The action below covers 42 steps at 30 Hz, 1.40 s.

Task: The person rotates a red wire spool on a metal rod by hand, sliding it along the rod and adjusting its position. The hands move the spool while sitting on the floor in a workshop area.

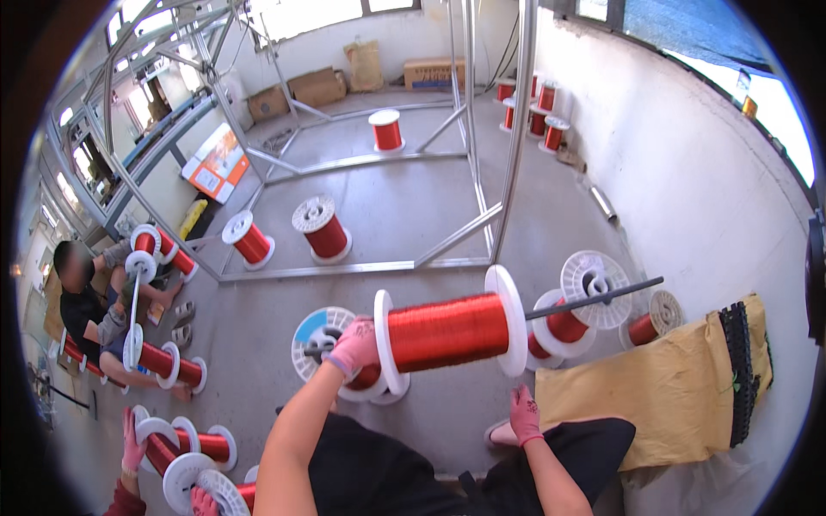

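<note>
A large spool of red wire (pixel 447 331) with white flanges lies sideways in front of me, with a dark rod (pixel 594 298) through its core. My left hand (pixel 354 346), in a pink glove, is closed around the rod beside the spool's left flange. Below the right flange is my right hand (pixel 525 416), also gloved in pink and apart from the spool. Its fingers are drawn together, and anything between them cannot be made out. Behind the left hand stands a spool with a blue-marked white flange (pixel 320 334). More red spools (pixel 568 325) stand under the rod's right part.
Yellow-brown sheeting (pixel 637 400) lies at right by the white wall. A metal frame (pixel 344 271) crosses the floor ahead, with spools inside it. At left a seated person (pixel 86 301) handles spools; another person's pink-gloved hand (pixel 133 439) touches spools at lower left.
</note>
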Each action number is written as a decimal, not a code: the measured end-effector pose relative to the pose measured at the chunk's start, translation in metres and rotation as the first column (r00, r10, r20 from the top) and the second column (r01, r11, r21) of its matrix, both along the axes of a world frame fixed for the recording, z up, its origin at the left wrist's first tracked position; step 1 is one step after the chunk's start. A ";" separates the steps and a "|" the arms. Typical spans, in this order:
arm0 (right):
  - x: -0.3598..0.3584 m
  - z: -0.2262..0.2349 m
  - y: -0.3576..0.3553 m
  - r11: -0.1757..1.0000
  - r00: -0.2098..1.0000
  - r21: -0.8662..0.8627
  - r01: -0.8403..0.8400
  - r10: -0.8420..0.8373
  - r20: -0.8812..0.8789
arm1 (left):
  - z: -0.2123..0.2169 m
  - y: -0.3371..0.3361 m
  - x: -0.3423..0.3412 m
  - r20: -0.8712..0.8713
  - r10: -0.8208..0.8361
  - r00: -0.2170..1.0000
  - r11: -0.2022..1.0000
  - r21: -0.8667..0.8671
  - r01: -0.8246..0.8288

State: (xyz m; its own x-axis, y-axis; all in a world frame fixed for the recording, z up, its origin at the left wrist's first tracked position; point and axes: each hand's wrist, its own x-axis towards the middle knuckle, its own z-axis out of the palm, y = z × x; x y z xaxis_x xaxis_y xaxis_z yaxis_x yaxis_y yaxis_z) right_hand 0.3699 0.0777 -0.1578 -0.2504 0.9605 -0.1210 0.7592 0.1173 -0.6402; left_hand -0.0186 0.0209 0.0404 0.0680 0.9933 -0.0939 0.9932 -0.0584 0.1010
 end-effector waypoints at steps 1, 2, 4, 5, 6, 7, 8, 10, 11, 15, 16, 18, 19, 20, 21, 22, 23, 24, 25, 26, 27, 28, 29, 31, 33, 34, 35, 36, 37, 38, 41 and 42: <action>-0.003 0.013 0.009 1.000 0.998 -0.009 0.017 -0.018 -0.059 | 0.002 0.003 0.000 0.008 -0.030 1.000 0.999 0.020 0.030; -0.004 0.027 0.015 0.998 0.994 -0.013 0.056 -0.057 -0.090 | 0.003 0.006 0.002 0.015 -0.059 0.998 0.997 0.041 0.058; -0.010 0.046 0.006 0.996 0.992 -0.055 0.067 -0.072 -0.102 | -0.003 0.000 -0.004 0.004 -0.041 0.999 0.999 0.032 0.041; -0.013 0.056 0.004 0.996 0.995 -0.069 0.053 -0.059 -0.086 | -0.009 -0.002 -0.009 0.016 -0.034 0.999 0.999 0.025 0.033; -0.011 0.061 0.003 0.996 0.997 -0.082 0.046 -0.051 -0.060 | -0.010 -0.003 -0.005 0.037 -0.031 0.999 0.999 0.020 0.030; -0.009 0.059 0.003 0.995 0.995 -0.090 0.049 -0.056 -0.084 | -0.007 0.002 -0.003 -0.032 -0.049 0.998 0.997 -0.066 0.047; -0.006 0.057 0.004 0.994 0.992 -0.098 0.050 -0.061 -0.109 | -0.008 0.009 -0.003 0.011 -0.010 1.000 0.995 -0.095 0.011; -0.005 0.058 0.002 0.990 0.989 -0.124 0.061 -0.076 -0.125 | 0.003 0.009 0.005 -0.005 -0.023 1.000 0.995 -0.100 0.022; -0.004 0.058 0.001 0.988 0.990 -0.142 0.065 -0.081 -0.114 | -0.001 0.006 0.005 -0.012 -0.036 0.999 0.997 -0.074 0.035; 0.002 0.061 0.014 0.997 0.997 0.057 -0.046 0.049 -0.059 | -0.007 0.004 -0.003 -0.038 -0.060 0.997 0.997 0.046 0.062; -0.003 0.081 0.012 0.999 0.988 0.023 0.036 -0.032 -0.149 | -0.013 -0.002 -0.007 -0.031 -0.047 0.998 0.997 0.062 0.049; -0.023 0.149 0.024 0.978 0.928 -0.052 0.200 -0.207 -0.311 | -0.019 -0.004 -0.010 0.003 -0.043 0.999 0.993 0.114 0.043; -0.027 0.160 0.036 0.977 0.878 0.033 0.213 -0.177 -0.444 | -0.021 -0.001 -0.011 -0.008 -0.031 0.999 0.997 0.071 0.031; -0.026 0.171 0.047 0.962 0.814 0.118 0.247 -0.140 -0.564 | -0.017 0.006 -0.004 -0.017 -0.034 0.999 0.999 0.030 0.034; -0.036 0.188 0.057 0.975 0.739 0.063 0.214 -0.120 -0.663 | -0.018 0.005 -0.006 -0.044 -0.032 0.999 0.999 0.015 0.033; -0.047 0.208 0.067 0.985 0.651 0.011 0.173 -0.106 -0.752 | -0.020 0.003 -0.009 -0.070 -0.030 0.997 1.000 -0.002 0.030; -0.057 0.231 0.076 0.987 0.738 0.059 0.150 -0.071 -0.671 | -0.023 0.005 -0.009 -0.093 -0.044 0.995 0.999 -0.017 0.043; -0.066 0.249 0.085 0.987 0.816 0.096 0.130 -0.051 -0.576 | -0.027 0.006 -0.006 -0.049 -0.042 0.998 0.999 0.014 0.043; -0.082 0.266 0.098 0.993 0.818 0.102 0.067 0.004 -0.576 | -0.025 0.005 -0.005 -0.013 -0.042 0.999 0.998 0.047 0.042; -0.098 0.281 0.112 0.994 0.816 0.107 0.008 0.056 -0.575 | -0.020 0.005 -0.005 0.023 -0.047 0.999 0.996 0.078 0.045; -0.109 0.293 0.127 0.998 0.906 0.063 -0.025 0.049 -0.420 | -0.011 0.007 0.001 0.002 -0.081 0.997 0.994 0.069 0.081; -0.123 0.302 0.139 0.998 0.963 0.006 -0.066 0.065 -0.261 | -0.005 0.006 0.002 0.021 -0.056 0.998 0.996 0.077 0.054; -0.140 0.306 0.148 0.998 0.993 0.001 -0.061 0.061 -0.105 | -0.001 0.004 0.003 0.004 -0.054 0.999 0.996 0.077 0.053; -0.156 0.296 0.157 0.994 0.985 -0.026 -0.106 0.108 0.136 | -0.002 0.005 0.003 -0.050 -0.035 0.998 0.999 0.023 0.036; -0.159 0.286 0.156 0.976 0.929 -0.085 -0.200 0.216 0.299 | -0.004 0.006 0.002 -0.035 -0.022 0.999 1.000 -0.018 0.022; -0.158 0.283 0.153 0.982 0.949 -0.053 -0.182 0.190 0.253 | -0.003 0.006 0.003 -0.025 -0.010 1.000 0.999 -0.043 0.009; -0.154 0.280 0.150 0.986 0.965 -0.022 -0.163 0.164 0.205 | 0.001 0.004 0.001 -0.022 -0.016 1.000 0.996 -0.092 0.014; -0.148 0.278 0.144 0.990 0.977 -0.001 -0.140 0.139 0.160 | 0.003 0.003 0.002 0.000 -0.036 0.999 0.997 -0.071 0.036; -0.142 0.278 0.137 0.986 0.982 0.012 -0.169 0.167 0.083 | 0.000 0.001 0.001 0.025 -0.051 0.998 0.998 0.028 0.051; -0.134 0.275 0.122 0.990 0.990 0.085 -0.116 0.123 -0.076 | -0.003 -0.001 0.002 0.048 -0.068 0.997 0.990 0.126 0.061; -0.106 0.233 0.049 0.917 0.872 0.392 0.077 0.129 -0.472 | -0.016 -0.008 -0.008 -0.009 -0.074 0.997 0.978 0.193 0.075; -0.083 0.192 0.029 0.820 0.891 0.565 0.088 0.189 -0.412 | -0.010 -0.004 -0.003 -0.017 -0.079 0.997 0.989 0.125 0.081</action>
State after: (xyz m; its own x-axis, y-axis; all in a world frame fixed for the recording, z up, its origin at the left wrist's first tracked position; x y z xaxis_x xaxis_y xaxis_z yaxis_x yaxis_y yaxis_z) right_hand 0.2869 0.1070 0.0346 -0.1924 0.8059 0.5600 0.4021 0.5853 -0.7041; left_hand -0.0216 0.0166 0.0300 0.1474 0.9886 0.0297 0.9859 -0.1493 0.0762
